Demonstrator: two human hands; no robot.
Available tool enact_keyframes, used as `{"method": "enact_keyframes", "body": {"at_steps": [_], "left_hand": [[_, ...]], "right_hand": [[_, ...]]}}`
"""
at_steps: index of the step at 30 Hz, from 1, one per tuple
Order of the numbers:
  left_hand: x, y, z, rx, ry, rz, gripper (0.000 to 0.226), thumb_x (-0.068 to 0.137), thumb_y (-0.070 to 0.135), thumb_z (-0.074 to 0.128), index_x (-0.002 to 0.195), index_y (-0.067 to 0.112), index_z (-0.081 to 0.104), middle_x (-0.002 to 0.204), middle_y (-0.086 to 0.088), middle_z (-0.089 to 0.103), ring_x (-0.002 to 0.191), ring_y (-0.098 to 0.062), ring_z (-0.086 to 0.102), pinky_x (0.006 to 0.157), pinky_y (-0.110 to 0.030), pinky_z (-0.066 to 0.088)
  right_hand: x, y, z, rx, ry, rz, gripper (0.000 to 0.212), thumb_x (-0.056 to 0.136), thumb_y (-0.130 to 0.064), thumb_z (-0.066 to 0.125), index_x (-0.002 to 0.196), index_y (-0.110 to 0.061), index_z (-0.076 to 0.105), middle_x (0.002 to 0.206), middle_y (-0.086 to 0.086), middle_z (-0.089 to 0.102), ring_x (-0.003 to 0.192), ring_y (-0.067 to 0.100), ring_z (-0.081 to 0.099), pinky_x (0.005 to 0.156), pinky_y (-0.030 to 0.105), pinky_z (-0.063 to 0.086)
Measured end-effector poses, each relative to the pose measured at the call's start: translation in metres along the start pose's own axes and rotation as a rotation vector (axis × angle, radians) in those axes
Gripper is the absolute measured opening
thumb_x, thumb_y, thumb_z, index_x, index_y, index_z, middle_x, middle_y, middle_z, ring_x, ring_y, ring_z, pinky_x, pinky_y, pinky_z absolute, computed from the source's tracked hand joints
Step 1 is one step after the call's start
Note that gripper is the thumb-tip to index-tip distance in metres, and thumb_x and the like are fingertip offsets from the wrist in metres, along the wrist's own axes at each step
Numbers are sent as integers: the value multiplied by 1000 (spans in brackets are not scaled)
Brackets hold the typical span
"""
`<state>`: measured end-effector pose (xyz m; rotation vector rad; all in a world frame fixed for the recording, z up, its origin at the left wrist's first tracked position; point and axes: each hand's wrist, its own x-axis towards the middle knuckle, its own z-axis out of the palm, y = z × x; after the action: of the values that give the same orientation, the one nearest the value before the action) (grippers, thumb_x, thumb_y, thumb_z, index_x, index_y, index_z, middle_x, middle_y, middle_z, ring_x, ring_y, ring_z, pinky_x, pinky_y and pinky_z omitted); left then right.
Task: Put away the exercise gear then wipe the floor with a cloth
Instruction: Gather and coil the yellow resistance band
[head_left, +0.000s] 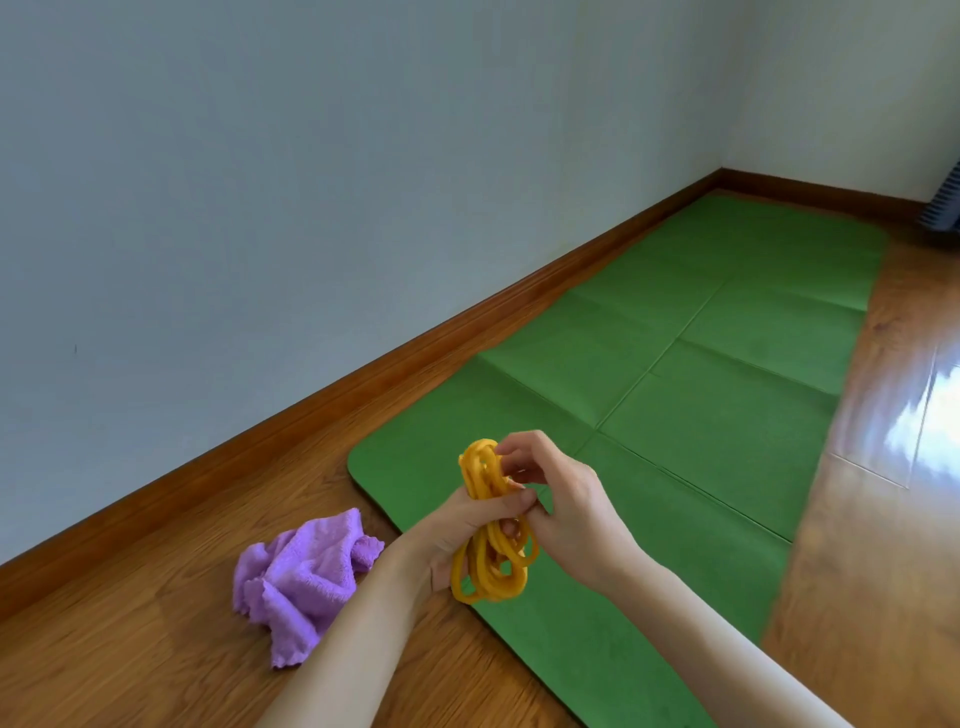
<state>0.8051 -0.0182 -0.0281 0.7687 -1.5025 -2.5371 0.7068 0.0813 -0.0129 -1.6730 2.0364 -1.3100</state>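
Head view: both hands grip coiled yellow band over green mat (wood floor).

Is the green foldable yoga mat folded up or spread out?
Spread out: the green foldable yoga mat lies flat on the wooden floor, crease lines showing.

A pale blue-grey wall fills the upper left and meets a second, whiter wall at a corner on the right. A brown wooden skirting board runs along the foot of both walls. At the right edge, near the corner, a dark grey ribbed object stands by the skirting board, cut off by the frame; what it is cannot be told.
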Motion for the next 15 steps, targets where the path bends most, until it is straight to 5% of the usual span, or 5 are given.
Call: {"method": "enact_keyframes", "body": {"at_steps": [2,5,10,15], "left_hand": [[0,-1,-5,-38,52,4,23,65,20,77,83,15,63,61,-4,56,53,-12,55,51,-23,44],[0,-2,-6,-91,123,-4,21,62,17,69,80,11,62,59,-3,60,49,-12,58,47,-20,48],[6,-7,-12,-133,148,29,9,62,22,71,67,15,69,74,-3,64,62,-12,62,63,-26,52],[13,-9,-19,-183,144,91,21,71,25,61,72,10,75,95,-8,68,96,-15,59,75,-27,51]], "right_hand": [[0,-4,-3,82,-98,50,53,73,16,43,117,-13,48,111,-11,62,105,4,57,82,11,46],[6,-9,-9,150,-190,78,48,78,12,43,114,-18,52,112,-9,65,108,0,58,88,15,47],[16,-2,-16,169,47,121,40,81,11,48,99,-23,59,91,-8,67,85,6,62,78,21,50],[16,21,-17,178,32,351,40,83,8,50,87,-32,58,87,-10,65,84,16,63,73,26,50]]}}
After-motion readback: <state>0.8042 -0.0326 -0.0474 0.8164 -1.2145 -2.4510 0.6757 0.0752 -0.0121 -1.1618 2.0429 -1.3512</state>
